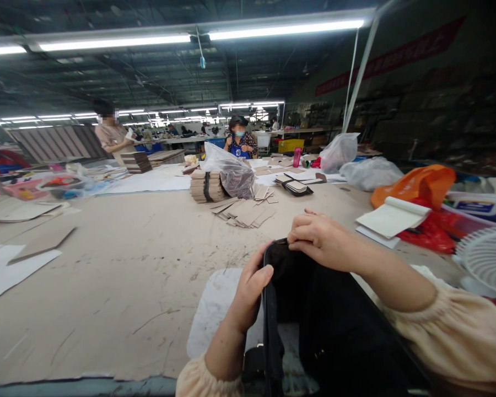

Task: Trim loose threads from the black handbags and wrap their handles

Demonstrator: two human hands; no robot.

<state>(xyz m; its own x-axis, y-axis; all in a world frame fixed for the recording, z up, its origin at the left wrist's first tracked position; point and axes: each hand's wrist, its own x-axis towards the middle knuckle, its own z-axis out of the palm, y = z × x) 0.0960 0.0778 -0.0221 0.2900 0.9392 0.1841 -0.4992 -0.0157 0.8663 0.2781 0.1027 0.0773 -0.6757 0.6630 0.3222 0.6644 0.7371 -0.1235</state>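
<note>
A black bag (326,325) stands open at the near edge of the table, close to me. My left hand (250,292) grips its left rim, thumb over the edge. My right hand (324,240) is curled over the bag's far rim, fingers closed on the fabric. Both cream sleeves show at the bottom. A white sheet (215,314) lies under the bag on the brown table (128,264).
Stacks and loose pieces of brown card (248,212) with a clear plastic bag (231,171) lie mid-table. An orange bag (421,184), a paper pad (392,218) and a white fan grille (485,259) sit on the right. Two people stand at the far side.
</note>
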